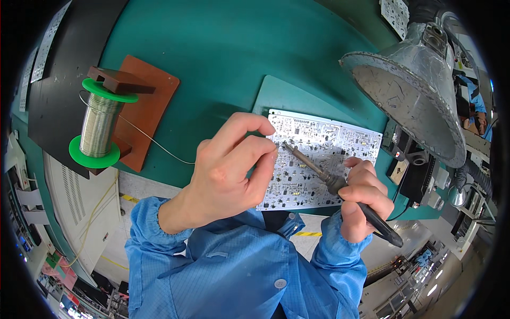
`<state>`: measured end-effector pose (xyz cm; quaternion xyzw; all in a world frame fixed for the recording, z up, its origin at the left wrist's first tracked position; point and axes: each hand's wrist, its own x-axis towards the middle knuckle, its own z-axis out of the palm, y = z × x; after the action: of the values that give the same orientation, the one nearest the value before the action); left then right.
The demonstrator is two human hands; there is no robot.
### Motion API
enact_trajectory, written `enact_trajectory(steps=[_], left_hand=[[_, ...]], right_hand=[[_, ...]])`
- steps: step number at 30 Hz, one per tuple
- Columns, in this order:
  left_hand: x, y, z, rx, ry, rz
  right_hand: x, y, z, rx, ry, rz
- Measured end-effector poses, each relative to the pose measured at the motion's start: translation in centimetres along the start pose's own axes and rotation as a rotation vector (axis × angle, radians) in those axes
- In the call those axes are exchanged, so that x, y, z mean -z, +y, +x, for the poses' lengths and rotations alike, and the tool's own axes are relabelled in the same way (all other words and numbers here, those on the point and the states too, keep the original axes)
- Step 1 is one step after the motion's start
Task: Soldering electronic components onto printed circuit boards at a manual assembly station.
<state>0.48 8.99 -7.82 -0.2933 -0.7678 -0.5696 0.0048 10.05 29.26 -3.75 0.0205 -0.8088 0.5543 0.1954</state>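
Observation:
A white circuit board (311, 201) crowded with small parts lies tilted on the green mat in front of me. My left hand (228, 165) is closed in a pinch over the board's left edge. Solder wire (159, 144) runs from the spool to this hand and passes out of sight behind it; its end at the fingertips is too small to make out. My right hand (365, 199) grips the dark handle of a soldering iron (313, 166). The iron's tip points up and left, close to the left fingertips, at the board's upper left part.
On the left, a spool (100, 125) with green flanges sits on a brown stand (151, 101). A metal fume extraction hood (406, 90) overhangs the board's right side. Beneath it stands a black soldering stand (417, 178). The green bench mat (212, 48) spreads behind the board.

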Motion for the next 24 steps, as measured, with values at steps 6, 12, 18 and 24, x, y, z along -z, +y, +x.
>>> enact_trajectory(steps=[6,12,18,24], left_hand=[[0.5,0.2,0.8,0.079,0.077,0.024],[-0.1,-0.5,1.7,0.054,0.061,0.082],[-0.2,-0.7,1.6,0.075,0.050,0.080],[0.0,-0.6,1.6,0.049,0.070,0.069]], right_hand=[[-0.2,-0.6,0.3,0.062,0.024,-0.071],[-1.3,-0.5,1.4,0.111,0.022,-0.183],[-1.4,-0.2,1.6,0.103,-0.027,-0.192],[-1.4,-0.3,1.7,0.102,-0.020,-0.180]])
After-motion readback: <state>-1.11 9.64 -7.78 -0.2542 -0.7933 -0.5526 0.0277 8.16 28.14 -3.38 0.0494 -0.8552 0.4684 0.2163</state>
